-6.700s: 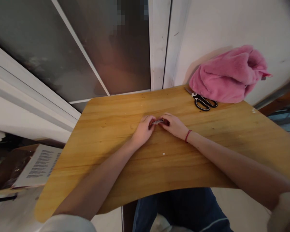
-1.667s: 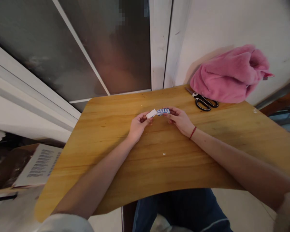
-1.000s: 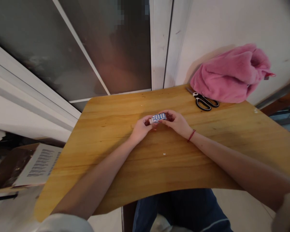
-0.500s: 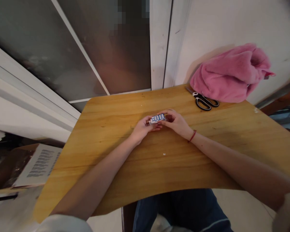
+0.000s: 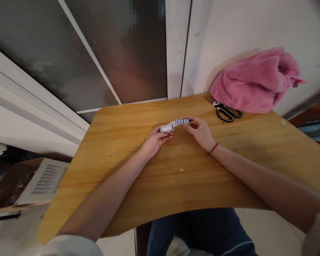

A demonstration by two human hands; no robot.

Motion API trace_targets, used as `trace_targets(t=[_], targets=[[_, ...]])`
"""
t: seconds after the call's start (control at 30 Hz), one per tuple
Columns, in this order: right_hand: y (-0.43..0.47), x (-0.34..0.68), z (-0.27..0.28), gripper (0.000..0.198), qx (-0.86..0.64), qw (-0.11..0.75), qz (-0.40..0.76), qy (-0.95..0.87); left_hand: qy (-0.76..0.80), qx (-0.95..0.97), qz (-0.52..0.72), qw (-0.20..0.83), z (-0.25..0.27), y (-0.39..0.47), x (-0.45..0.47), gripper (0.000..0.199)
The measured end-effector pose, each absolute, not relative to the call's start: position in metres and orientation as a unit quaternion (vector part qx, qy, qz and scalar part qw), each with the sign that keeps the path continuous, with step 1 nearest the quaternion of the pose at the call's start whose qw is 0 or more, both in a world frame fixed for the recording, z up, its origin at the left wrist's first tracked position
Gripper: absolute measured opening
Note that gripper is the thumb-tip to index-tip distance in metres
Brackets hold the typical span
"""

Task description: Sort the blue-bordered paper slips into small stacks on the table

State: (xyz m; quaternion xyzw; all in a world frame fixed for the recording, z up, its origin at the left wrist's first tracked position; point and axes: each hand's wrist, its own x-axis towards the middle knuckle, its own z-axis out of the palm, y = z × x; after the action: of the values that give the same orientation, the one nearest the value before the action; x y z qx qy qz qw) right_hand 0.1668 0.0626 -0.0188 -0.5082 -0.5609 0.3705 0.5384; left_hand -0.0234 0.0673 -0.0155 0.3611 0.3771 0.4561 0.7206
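My left hand is closed around a small white box with blue edges, its thumb along the near side. Between the thumb and fingers of my right hand is a white piece with blue-outlined rectangles. That piece reaches left to the box's upper right end. Whether the two are joined or only touching, I cannot tell. Both hands are just above the middle of the wooden table.
Black-handled scissors lie at the table's back right, beside a pink plush cloth bundle against the wall. A tiny white scrap is on the tabletop. An open cardboard box stands at left, below table height.
My hands have moved apart a little. The blue-printed piece has shifted right and up with my right hand, and the white box in my left hand now shows more fully.
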Motion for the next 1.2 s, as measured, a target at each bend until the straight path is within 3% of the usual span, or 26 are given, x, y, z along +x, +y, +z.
trace_targets(t=[0.47,0.6,0.9,1.2], targets=[[0.0614,0.1651,-0.0221,0.034,-0.501,0.51,0.337,-0.612,0.384,0.305,0.48,0.727,-0.0082,0.0648,-0.0181,0.016],[0.0567,0.1624,-0.0217,0.029,-0.476,0.475,0.302,-0.675,0.383,0.314,0.472,0.729,-0.0081,0.0629,-0.0158,0.016],[0.0559,0.1617,-0.018,0.032,-0.479,0.477,0.356,-0.645,0.368,0.289,0.451,0.76,-0.0087,0.0677,-0.0225,0.015],[0.0581,0.1633,-0.0227,0.031,-0.468,0.471,0.33,-0.671,0.362,0.211,0.476,0.773,-0.0066,0.0698,-0.0242,0.02]])
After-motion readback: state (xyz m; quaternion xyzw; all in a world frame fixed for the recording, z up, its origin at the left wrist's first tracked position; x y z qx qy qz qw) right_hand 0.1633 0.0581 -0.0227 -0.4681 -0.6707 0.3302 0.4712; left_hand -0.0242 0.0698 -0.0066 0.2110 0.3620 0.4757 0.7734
